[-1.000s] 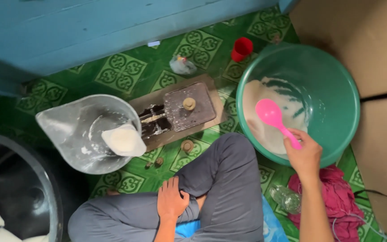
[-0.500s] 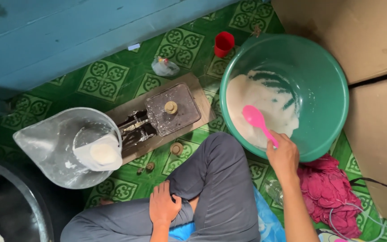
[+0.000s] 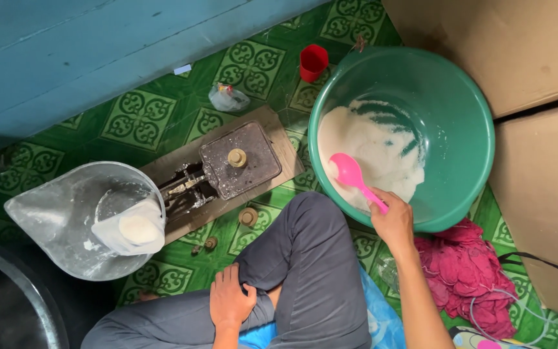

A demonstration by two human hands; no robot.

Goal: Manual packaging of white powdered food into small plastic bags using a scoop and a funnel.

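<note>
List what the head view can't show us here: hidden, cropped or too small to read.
- Pink scoop: handle end hidden inside the right hand.
- Balance scale: its left part is covered by the clear scale pan.
- Dark basin: cut off by the left and bottom edges.
- Small clear bag: contents too small to tell.
- Left hand rests on the knee; palm side unseen.

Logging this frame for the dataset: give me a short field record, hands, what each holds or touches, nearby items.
right hand: grip on pink spoon handle
spoon: bowl end over white grains in green basin
left hand: rests on grey trouser leg, holds nothing
centre: balance scale on wooden board
left: clear bowl with filled bag
other: red cup, pink cloth
</note>
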